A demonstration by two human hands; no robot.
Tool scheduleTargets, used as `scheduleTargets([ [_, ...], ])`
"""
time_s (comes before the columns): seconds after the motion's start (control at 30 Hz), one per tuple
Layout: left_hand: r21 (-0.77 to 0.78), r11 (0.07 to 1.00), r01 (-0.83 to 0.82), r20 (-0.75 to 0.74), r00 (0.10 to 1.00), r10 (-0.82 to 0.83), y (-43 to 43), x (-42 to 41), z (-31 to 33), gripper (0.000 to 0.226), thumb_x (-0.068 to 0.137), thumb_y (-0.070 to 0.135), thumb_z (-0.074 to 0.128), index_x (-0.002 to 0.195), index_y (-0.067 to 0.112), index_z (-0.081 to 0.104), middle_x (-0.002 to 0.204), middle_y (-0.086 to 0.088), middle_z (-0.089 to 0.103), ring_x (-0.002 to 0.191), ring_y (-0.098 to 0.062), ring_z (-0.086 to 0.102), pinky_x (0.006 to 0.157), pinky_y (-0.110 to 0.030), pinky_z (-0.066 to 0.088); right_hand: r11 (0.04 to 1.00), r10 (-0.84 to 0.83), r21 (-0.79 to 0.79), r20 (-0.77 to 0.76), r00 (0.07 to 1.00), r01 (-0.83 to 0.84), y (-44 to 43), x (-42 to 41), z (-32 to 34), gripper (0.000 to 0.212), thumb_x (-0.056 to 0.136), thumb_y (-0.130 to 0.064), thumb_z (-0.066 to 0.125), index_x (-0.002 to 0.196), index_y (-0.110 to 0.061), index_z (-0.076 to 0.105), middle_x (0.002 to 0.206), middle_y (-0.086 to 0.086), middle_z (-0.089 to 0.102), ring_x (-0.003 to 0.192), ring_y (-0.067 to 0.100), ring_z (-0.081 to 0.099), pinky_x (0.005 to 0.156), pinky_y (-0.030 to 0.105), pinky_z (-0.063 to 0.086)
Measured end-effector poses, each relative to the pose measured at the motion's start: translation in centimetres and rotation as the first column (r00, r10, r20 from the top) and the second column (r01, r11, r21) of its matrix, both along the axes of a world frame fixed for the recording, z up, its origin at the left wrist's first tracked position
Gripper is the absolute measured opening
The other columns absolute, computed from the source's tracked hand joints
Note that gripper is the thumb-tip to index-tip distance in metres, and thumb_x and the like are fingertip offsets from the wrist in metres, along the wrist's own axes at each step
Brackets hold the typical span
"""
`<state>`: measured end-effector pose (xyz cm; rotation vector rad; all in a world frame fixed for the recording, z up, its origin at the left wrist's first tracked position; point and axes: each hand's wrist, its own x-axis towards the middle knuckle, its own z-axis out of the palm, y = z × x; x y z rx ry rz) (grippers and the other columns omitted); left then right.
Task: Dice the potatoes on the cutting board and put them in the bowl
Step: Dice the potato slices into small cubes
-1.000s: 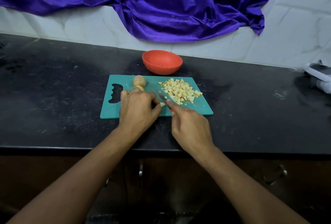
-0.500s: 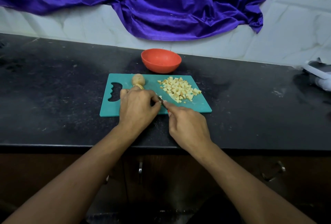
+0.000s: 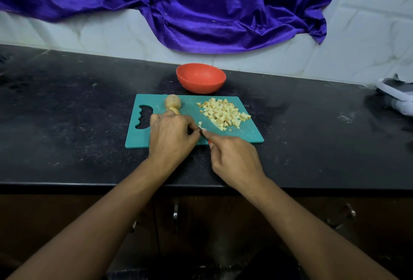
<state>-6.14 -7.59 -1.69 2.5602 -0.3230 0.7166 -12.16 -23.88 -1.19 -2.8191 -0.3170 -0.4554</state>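
Potato piece (image 3: 174, 110) lay pinned under the curled left hand (image 3: 171, 136) — steadied for the knife (image 3: 202, 132) the right hand (image 3: 234, 159) gripped.

A: Light level?
B: Dim, soft, from above. The purple cloth (image 3: 223, 11) shows satin sheen; white wall tiles (image 3: 346, 56) brightest.
A: Shadows?
B: Faint, diffuse at the base of the bowl (image 3: 201, 84) on the black bench (image 3: 67, 123); cupboards (image 3: 201, 223) below the bench edge nearly black.
A: Sharpness?
B: Centre fair, fine detail smeared. Wide-angle bowing toward the edges; forearms (image 3: 100, 223) stretched at the bottom corners.
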Motion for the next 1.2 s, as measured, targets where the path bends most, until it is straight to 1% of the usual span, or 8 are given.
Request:
scheduleTargets([
  [0.1, 0.001, 1.000, -0.008, -0.002, 1.000, 0.008, 0.1, -0.1, 0.0, 0.013, 0.088, 0.041, 0.070, 0.090, 0.031, 0.078, 0.084, 0.014, 0.070, 0.093, -0.010, 0.057, 0.086, -0.036, 0.034, 1.000, 0.000, -0.015, -0.016, 1.000, 0.000, 0.1, 0.0, 0.1, 0.047, 0.105, -0.030, 0.046, 0.151, -0.036, 0.050, 0.099, -0.005, 0.070, 0.085, 0.013, 0.062, 0.070, 0.037, 0.053],
  [0.27, -0.021, 1.000, 0.003, 0.007, 1.000, -0.003, 0.1, -0.2, 0.1, 0.011, 0.088, 0.040, 0.072, 0.091, 0.031, 0.078, 0.085, 0.015, 0.071, 0.094, -0.011, 0.058, 0.087, -0.038, 0.036, 0.991, -0.034, 0.134, 0.027, 0.999, 0.030, -0.2, -0.4, 0.0, 0.046, 0.106, -0.028, 0.047, 0.151, -0.039, 0.049, 0.090, -0.009, 0.065, 0.076, 0.009, 0.059, 0.065, 0.034, 0.053],
  [0.6, -0.016, 1.000, 0.006, -0.015, 1.000, -0.006, 0.0, -0.4, 0.3, 0.009, 0.087, 0.038, 0.073, 0.088, 0.030, 0.077, 0.081, 0.014, 0.068, 0.093, -0.011, 0.057, 0.087, -0.038, 0.035, 0.999, 0.033, -0.040, -0.009, 0.999, -0.033, -0.2, 0.2, 0.0, 0.046, 0.105, -0.031, 0.046, 0.150, -0.037, 0.051, 0.099, -0.007, 0.070, 0.083, 0.010, 0.060, 0.064, 0.030, 0.045],
  [0.77, -0.055, 0.998, 0.018, -0.049, 0.999, -0.021, 0.2, -0.2, 0.3, 0.004, 0.088, 0.036, 0.074, 0.088, 0.032, 0.075, 0.083, 0.019, 0.066, 0.096, -0.010, 0.057, 0.090, -0.039, 0.037, 0.921, -0.070, 0.386, 0.021, 0.997, 0.056, -1.3, 0.2, -0.5, 0.039, 0.105, -0.028, 0.053, 0.142, -0.039, 0.059, 0.093, -0.013, 0.072, 0.063, 0.003, 0.059, 0.055, 0.018, 0.044],
  [0.87, -0.107, 0.994, 0.025, -0.076, 0.997, -0.033, 0.3, -0.2, 0.4, 0.006, 0.088, 0.034, 0.076, 0.092, 0.035, 0.073, 0.084, 0.022, 0.061, 0.096, -0.008, 0.055, 0.090, -0.036, 0.034, 0.886, -0.074, 0.461, 0.029, 0.997, 0.053, -1.5, 0.2, -0.6, 0.039, 0.105, -0.026, 0.055, 0.142, -0.037, 0.060, 0.084, -0.015, 0.068, 0.056, 0.003, 0.056, 0.047, 0.017, 0.038],
  [0.97, -0.178, 0.984, 0.004, -0.082, 0.996, -0.019, 0.5, -0.2, 0.4, 0.011, 0.089, 0.028, 0.075, 0.098, 0.034, 0.072, 0.088, 0.020, 0.064, 0.098, -0.011, 0.057, 0.091, -0.037, 0.036, 0.915, -0.007, 0.402, 0.013, 1.000, 0.001, -1.8, 0.4, -0.6, 0.039, 0.105, -0.029, 0.054, 0.142, -0.041, 0.058, 0.098, -0.010, 0.074, 0.059, 0.007, 0.058, 0.048, 0.023, 0.044],
  [1.07, -0.220, 0.975, -0.041, -0.078, 0.997, 0.024, 0.5, -0.3, 0.6, 0.018, 0.090, 0.016, 0.070, 0.102, 0.030, 0.070, 0.099, 0.014, 0.068, 0.104, -0.017, 0.057, 0.091, -0.039, 0.038, 0.982, 0.055, 0.184, -0.003, 0.998, -0.054, -2.4, 0.2, -0.3, 0.041, 0.105, -0.032, 0.052, 0.145, -0.042, 0.055, 0.099, -0.015, 0.070, 0.071, 0.003, 0.056, 0.057, 0.018, 0.037],
  [1.2, -0.226, 0.970, -0.087, -0.084, 0.994, 0.070, 0.7, -0.2, 0.5, 0.023, 0.088, 0.009, 0.067, 0.104, 0.026, 0.068, 0.115, 0.006, 0.067, 0.110, -0.021, 0.055, 0.093, -0.043, 0.042, 0.987, 0.139, -0.076, 0.001, 0.990, -0.139, -3.2, 0.1, 0.2, 0.044, 0.105, -0.034, 0.046, 0.148, -0.039, 0.053, 0.104, -0.011, 0.073, 0.086, 0.008, 0.063, 0.065, 0.030, 0.048],
])
